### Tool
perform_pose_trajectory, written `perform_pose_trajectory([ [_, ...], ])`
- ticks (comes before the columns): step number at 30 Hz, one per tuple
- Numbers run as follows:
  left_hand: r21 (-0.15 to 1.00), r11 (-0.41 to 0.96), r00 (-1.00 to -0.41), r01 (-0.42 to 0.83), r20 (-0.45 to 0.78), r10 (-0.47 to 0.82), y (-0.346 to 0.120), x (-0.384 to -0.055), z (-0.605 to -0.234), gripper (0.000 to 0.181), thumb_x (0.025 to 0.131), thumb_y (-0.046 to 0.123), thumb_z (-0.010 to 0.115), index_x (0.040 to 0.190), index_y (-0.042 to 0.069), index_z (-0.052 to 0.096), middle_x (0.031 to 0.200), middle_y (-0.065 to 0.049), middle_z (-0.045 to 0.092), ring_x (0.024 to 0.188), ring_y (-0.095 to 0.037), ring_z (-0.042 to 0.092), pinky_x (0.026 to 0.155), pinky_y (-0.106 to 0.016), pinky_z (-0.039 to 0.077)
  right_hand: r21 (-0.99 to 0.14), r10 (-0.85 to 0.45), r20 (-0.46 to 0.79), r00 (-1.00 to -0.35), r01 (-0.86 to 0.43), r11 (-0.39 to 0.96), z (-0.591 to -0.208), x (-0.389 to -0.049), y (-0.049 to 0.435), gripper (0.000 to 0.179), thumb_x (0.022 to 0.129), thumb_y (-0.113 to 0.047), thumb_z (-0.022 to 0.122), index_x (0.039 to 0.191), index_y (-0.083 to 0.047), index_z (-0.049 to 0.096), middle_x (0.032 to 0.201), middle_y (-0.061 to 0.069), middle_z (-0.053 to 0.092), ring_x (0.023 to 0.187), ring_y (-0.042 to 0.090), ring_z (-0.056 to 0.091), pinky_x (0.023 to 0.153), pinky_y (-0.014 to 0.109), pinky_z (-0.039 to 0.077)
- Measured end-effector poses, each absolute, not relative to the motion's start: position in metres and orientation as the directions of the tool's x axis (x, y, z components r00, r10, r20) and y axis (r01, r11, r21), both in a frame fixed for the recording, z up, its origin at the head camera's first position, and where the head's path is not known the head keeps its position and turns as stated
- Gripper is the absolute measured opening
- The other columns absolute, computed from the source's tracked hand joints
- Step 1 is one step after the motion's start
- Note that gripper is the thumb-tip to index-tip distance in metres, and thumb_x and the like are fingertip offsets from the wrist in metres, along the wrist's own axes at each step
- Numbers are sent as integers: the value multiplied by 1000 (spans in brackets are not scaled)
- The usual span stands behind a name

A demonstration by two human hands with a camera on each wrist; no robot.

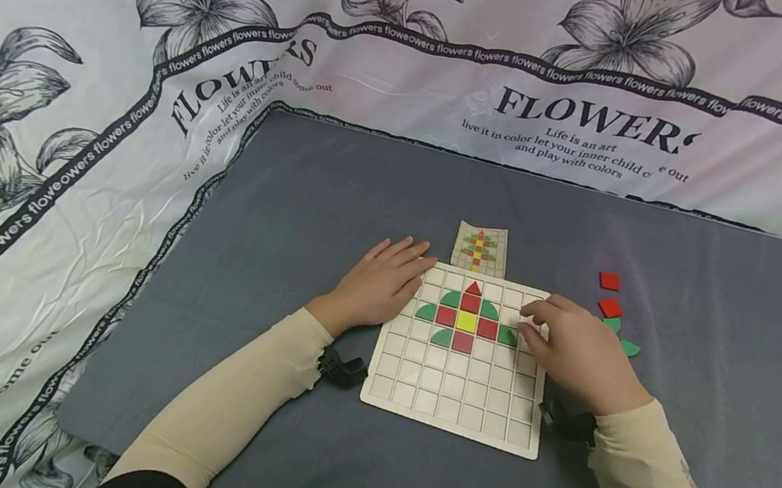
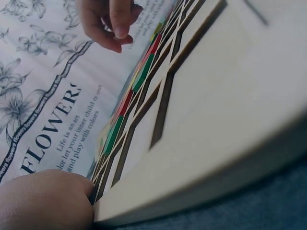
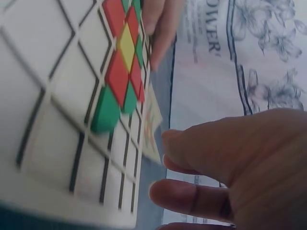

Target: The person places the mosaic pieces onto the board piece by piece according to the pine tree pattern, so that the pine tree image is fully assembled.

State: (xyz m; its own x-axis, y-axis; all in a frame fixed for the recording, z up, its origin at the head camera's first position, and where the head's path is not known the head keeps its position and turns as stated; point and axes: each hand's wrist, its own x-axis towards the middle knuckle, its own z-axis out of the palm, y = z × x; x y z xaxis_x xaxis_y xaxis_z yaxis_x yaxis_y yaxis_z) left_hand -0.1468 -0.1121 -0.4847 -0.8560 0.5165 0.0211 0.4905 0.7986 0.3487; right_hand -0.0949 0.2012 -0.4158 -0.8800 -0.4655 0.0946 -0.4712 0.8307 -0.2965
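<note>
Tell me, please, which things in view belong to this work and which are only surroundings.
Probably belonging to the work:
grid board
coloured pieces set on it
pattern card
loose red squares
loose green pieces

Seemingly only surroundings:
grey table cover
flower-printed sheet

Soft, diffuse light; both wrist views look slightly blurred.

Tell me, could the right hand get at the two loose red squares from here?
Probably yes: the right hand seems empty, and the red squares lie near it with nothing covering them.
</note>
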Motion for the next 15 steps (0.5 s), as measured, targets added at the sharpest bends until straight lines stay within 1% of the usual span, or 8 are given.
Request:
perform_pose_trajectory([
  [3,345,799,-855,493,20,518,-112,-147,-485,50,116,34,33,163,22,42,172,-2,30,162,-24,18,133,-46,9,-288,-445,110,-889,-457,841,-415,-95,211,20,91,-12,80,109,-2,77,94,8,70,73,19,63,58,41,55],
  [7,349,798,-855,492,21,518,-112,-146,-484,50,116,34,34,163,22,43,172,-2,31,162,-24,18,133,-46,9,-275,-412,127,-902,-431,859,-415,-96,224,18,92,-9,77,109,-3,77,96,8,70,73,19,63,60,46,56],
  [11,349,797,-856,493,29,516,-112,-147,-486,49,116,34,34,163,21,43,172,-2,31,162,-24,19,133,-47,9,-285,-375,121,-919,-394,874,-415,-95,237,17,93,-8,74,109,-5,77,102,10,72,83,25,66,69,53,57],
  [15,340,801,-856,493,28,516,-112,-147,-487,50,116,34,34,163,22,43,172,-2,31,162,-24,19,133,-47,9,-294,-344,89,-935,-354,888,-412,-97,248,22,93,-7,74,114,-3,76,114,17,72,96,34,68,78,59,57],
])
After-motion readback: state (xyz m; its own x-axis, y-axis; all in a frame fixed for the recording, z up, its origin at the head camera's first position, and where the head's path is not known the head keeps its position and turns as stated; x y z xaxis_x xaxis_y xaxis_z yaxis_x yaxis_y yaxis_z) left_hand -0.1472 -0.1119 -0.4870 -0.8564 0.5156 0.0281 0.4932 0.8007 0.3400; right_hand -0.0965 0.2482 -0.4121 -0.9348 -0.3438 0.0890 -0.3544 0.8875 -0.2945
